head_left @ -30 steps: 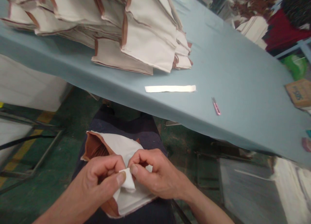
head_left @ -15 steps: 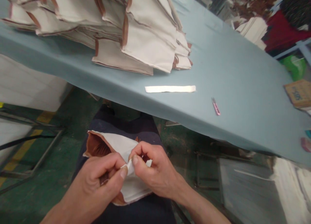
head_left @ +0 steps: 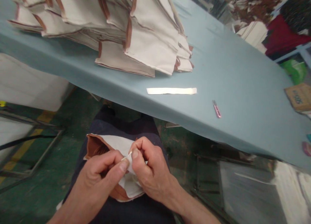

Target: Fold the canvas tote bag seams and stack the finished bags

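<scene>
A white cloth bag [head_left: 115, 141] with a brown lining lies across my lap, its open mouth facing left. My left hand [head_left: 104, 175] pinches a bit of its white fabric between thumb and forefinger. Close beside it, my right hand [head_left: 153, 172] grips the same fabric, thumb pressed on the bent forefinger. The fingertips of both hands nearly meet, and a small white fold shows between them. Part of the bag is hidden beneath my hands.
On the blue-covered table [head_left: 233, 72], similar white bags with brown edging [head_left: 150, 46] are piled up. Nearer the edge lie a white strip [head_left: 171, 91] and pink-handled thread snips [head_left: 216, 109]. A cardboard box [head_left: 298, 96] is at the far right.
My right hand has risen slightly and turned more upright, keeping its pinch. The bag's lower edge has shifted up and left. The view has moved a little.
</scene>
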The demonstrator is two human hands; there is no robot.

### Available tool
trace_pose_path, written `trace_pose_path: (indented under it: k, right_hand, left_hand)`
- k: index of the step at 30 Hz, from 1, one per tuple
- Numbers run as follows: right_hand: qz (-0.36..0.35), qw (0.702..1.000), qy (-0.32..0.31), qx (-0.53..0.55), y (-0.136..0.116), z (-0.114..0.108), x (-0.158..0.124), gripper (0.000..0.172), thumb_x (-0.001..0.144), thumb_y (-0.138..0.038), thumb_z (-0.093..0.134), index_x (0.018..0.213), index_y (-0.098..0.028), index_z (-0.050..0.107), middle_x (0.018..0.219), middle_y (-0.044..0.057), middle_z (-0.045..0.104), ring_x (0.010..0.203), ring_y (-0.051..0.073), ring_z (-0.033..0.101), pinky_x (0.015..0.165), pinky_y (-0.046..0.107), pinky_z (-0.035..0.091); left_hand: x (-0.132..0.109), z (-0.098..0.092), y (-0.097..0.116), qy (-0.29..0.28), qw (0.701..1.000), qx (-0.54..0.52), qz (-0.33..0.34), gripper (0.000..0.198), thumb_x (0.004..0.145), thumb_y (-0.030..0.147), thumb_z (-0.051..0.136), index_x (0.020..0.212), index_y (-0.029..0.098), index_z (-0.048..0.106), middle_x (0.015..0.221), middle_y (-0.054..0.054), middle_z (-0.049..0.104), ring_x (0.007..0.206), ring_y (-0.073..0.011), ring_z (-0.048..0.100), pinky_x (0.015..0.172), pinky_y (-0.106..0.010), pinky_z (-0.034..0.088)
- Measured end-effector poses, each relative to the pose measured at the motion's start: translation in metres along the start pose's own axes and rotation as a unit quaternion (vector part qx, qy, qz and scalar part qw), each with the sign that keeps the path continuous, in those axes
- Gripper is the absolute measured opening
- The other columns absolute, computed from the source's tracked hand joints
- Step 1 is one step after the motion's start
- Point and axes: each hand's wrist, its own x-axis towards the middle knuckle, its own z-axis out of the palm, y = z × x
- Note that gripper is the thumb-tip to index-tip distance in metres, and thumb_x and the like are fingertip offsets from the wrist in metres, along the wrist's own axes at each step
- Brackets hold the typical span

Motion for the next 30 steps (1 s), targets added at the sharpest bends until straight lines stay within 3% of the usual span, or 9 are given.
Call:
trace_pose_path:
  k: [6,10,15,18,23,27,30]
  right_hand:
    - [0.029,1.0,-0.005,0.002,0.001,-0.003,0.001,0.016,0.1,-0.031,0.055,0.084,-0.025,0.054,0.07,-0.005,0.059,0.062,0.013,0.051,0.061,0.027,0.039]
    - [0.015,0.999,0.027,-0.031,0.003,-0.007,0.002,0.015,0.101,-0.031,0.055,0.087,-0.025,0.055,0.07,-0.005,0.059,0.06,0.013,0.05,0.059,0.028,0.035]
    - [0.037,0.998,0.026,-0.037,0.012,0.001,0.002,0.016,0.1,-0.032,0.054,0.085,-0.026,0.052,0.069,-0.006,0.051,0.059,0.013,0.044,0.059,0.028,0.033]
    - [0.085,0.996,0.012,0.031,0.027,0.014,-0.002,0.022,0.101,-0.039,0.055,0.084,-0.026,0.052,0.069,-0.006,0.047,0.06,0.013,0.041,0.057,0.027,0.033]
    - [0.178,0.974,0.034,0.137,0.052,0.03,-0.01,0.037,0.1,-0.057,0.055,0.081,-0.026,0.05,0.069,-0.006,0.043,0.064,0.014,0.04,0.059,0.026,0.038]
    - [0.197,0.967,0.033,0.156,0.056,0.034,-0.012,0.037,0.099,-0.059,0.057,0.083,-0.026,0.051,0.068,-0.007,0.044,0.062,0.014,0.04,0.057,0.026,0.038]
    - [0.166,0.978,0.025,0.127,0.052,0.033,-0.013,0.033,0.101,-0.053,0.055,0.081,-0.027,0.05,0.069,-0.005,0.048,0.063,0.015,0.046,0.057,0.026,0.039]
  left_hand:
    - [0.001,-0.002,-0.003,-0.03,0.997,-0.045,-0.046,0.053,0.101,0.06,0.073,0.065,0.023,0.063,0.06,0.004,0.055,0.057,-0.0143,0.049,0.054,-0.024,0.039]
    - [-0.001,-0.003,0.004,-0.055,0.987,-0.098,-0.111,0.043,0.098,0.064,0.074,0.084,0.025,0.067,0.062,0.007,0.05,0.055,-0.0142,0.047,0.052,-0.024,0.04]
    - [-0.01,-0.005,0.006,-0.039,0.981,-0.15,-0.114,0.033,0.091,0.051,0.077,0.085,0.026,0.056,0.079,0.004,0.053,0.069,-0.0161,0.051,0.062,-0.025,0.05]
    - [-0.018,-0.004,-0.001,-0.067,0.984,-0.124,-0.107,0.03,0.086,0.04,0.079,0.083,0.026,0.053,0.079,0.005,0.05,0.069,-0.0153,0.049,0.061,-0.024,0.049]
    - [-0.037,-0.002,-0.017,0.002,0.99,-0.027,-0.141,0.015,0.094,0.041,0.069,0.093,0.026,0.066,0.076,0.005,0.062,0.067,-0.0159,0.058,0.065,-0.024,0.049]
    - [-0.045,-0.012,-0.037,-0.026,0.993,0.088,-0.07,0.023,0.099,0.043,0.072,0.084,0.027,0.077,0.075,0.003,0.075,0.071,-0.0185,0.071,0.071,-0.024,0.054]
    - [-0.041,-0.016,-0.044,-0.057,0.993,0.106,0.001,0.031,0.104,0.043,0.07,0.079,0.027,0.078,0.08,0.001,0.08,0.075,-0.0191,0.075,0.074,-0.023,0.057]
